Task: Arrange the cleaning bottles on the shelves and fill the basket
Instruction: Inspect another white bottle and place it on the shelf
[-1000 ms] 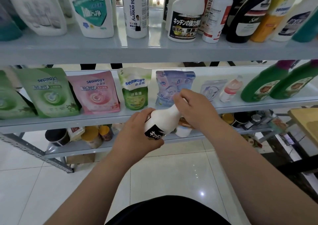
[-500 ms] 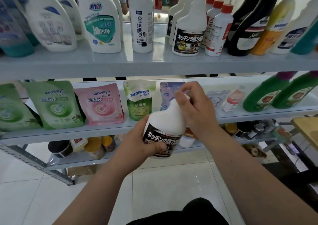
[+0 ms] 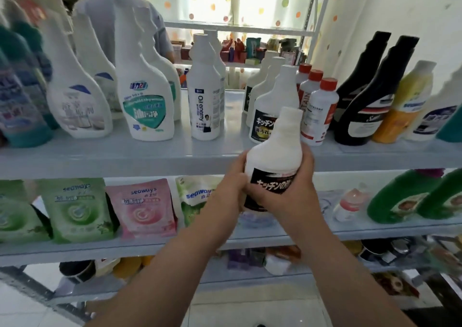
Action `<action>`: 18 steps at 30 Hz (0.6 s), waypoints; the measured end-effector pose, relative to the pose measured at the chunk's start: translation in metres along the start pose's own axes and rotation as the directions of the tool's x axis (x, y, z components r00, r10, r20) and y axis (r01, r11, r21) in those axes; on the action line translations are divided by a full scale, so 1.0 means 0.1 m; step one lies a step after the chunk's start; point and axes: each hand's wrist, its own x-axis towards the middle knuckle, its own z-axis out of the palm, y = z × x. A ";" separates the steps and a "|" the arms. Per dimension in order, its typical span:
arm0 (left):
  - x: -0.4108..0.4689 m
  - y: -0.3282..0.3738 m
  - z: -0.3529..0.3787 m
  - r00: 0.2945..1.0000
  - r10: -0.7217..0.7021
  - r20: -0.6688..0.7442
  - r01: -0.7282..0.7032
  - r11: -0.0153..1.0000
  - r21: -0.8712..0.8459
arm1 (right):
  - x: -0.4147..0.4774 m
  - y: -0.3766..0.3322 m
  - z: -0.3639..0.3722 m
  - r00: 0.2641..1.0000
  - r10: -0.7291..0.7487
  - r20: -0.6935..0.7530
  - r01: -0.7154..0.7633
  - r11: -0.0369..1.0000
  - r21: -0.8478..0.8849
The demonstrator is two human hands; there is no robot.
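Several teal bottles (image 3: pixel 22 116) at the far left of the upper shelf (image 3: pixel 125 156) were blurred and cut off by the frame, and their labels could not be read. Beside them, white plastic cleaner bottles (image 3: pixel 75 101) with long curved necks had smeared tops. The tall straight "Oil enemy" bottle (image 3: pixel 203 96) was sharper. Below, on the lower shelf (image 3: pixel 75 249), soft pouches (image 3: pixel 145 206) in green and pink stood in a row. The left hand (image 3: pixel 231 184) and the right hand (image 3: pixel 297 189) both grasped one white bottle (image 3: pixel 275 149), upright, in front of the upper shelf's edge. Their fingers covered both ends of its glossy black label and its base. It hid part of a matching bottle (image 3: pixel 267 101) on the shelf behind. Further right stood red-capped bottles (image 3: pixel 321 109) and black bottles (image 3: pixel 362 106) with bent necks; the last bottles at the right edge were cut off.
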 end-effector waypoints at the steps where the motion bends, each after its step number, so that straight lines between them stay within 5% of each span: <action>1: 0.11 0.04 0.00 1.000 0.017 0.014 -0.017 0.999 0.034 | 0.12 0.01 -0.03 0.998 -0.049 -0.036 0.049 0.999 -0.011; 4: 0.40 0.11 -0.14 0.976 0.203 0.076 -0.216 0.893 0.395 | 0.43 0.09 -0.09 0.976 -0.170 -0.136 0.167 0.985 -0.033; 7: 0.62 0.10 -0.33 0.895 0.427 0.128 -0.312 0.395 0.864 | 0.67 0.21 -0.11 0.949 -0.242 -0.200 0.223 0.968 -0.112; 9: 0.70 0.03 -0.40 0.881 0.419 0.217 -0.265 0.059 0.962 | 0.78 0.30 -0.12 0.935 -0.281 -0.218 0.246 0.954 -0.173; 11: 0.76 -0.06 -0.45 0.892 0.374 0.254 -0.219 -0.135 0.966 | 0.86 0.37 -0.10 0.923 -0.301 -0.242 0.252 0.944 -0.211; 18: 0.87 -0.26 -0.46 0.818 0.489 0.304 -0.216 -0.228 0.949 | 1.04 0.46 -0.03 0.920 -0.279 -0.274 0.211 0.945 -0.251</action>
